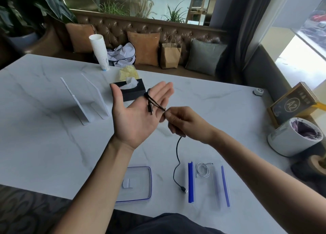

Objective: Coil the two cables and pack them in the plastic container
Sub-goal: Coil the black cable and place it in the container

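Clear lid (139,180), black cable (177,163), "A2" sign (292,104)

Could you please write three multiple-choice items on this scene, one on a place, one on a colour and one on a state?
1. Where is the white cable?
A. in the clear container
B. on the lid
C. in a hand

2. What colour is the cable being wound?
A. white
B. black
C. yellow

3. How is the left hand held?
A. in a fist
B. flat on the table
C. open, palm up

Answers: 1 A, it lies coiled between the container's blue clips. 2 B, the black cable loops round the left fingers. 3 C, the fingers are spread while the right hand pinches the cable.
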